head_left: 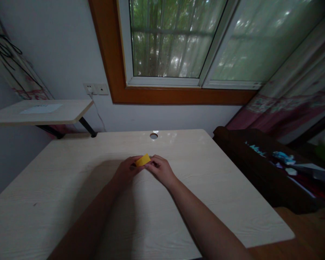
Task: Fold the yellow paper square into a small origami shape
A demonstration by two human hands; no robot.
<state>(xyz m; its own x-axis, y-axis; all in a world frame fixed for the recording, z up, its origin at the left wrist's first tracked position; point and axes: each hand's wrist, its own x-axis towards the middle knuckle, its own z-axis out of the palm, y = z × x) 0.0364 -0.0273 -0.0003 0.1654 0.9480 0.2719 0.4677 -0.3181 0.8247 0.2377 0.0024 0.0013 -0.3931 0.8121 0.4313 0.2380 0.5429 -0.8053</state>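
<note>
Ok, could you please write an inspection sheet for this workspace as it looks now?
Surface: pale wooden table with a round hole near its far edge.
Job's things: small yellow piece.
Clutter: paper sheet on wall shelf; mixed items on dark furniture at right.
Hands: left hand and right hand both pinch the yellow piece.
Cables: white cable hangs from wall socket; black cables on left wall.
Surroundings: window, curtain.

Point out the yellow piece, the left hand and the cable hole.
yellow piece [143,160], head view, on its upper face between the fingertips.
left hand [126,169], head view, on the back of the hand.
cable hole [153,135], head view, on the middle of the opening.
</note>
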